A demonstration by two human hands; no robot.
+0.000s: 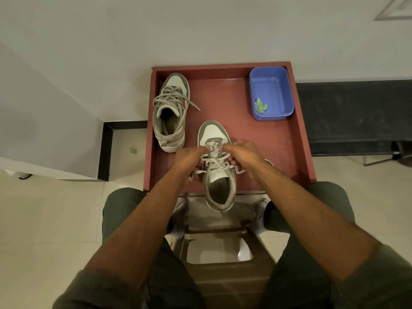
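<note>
A grey and white sneaker (213, 132) stands toe-away at the front of a reddish-brown tray table (267, 141), its heel hanging over the near edge. Its pale grey laces (215, 160) are loose and crossed over the tongue. My left hand (189, 158) grips the laces on the shoe's left side. On the right side my right hand (242, 151) pinches the laces with curled fingers. A second matching sneaker (170, 112) sits at the back left of the tray, laces untied.
A blue plastic tub (270, 92) holding a small green scrap (260, 105) stands at the tray's back right corner. I sit on a stool (219, 250), knees on both sides of it. White wall behind, a dark bench (356, 112) to the right.
</note>
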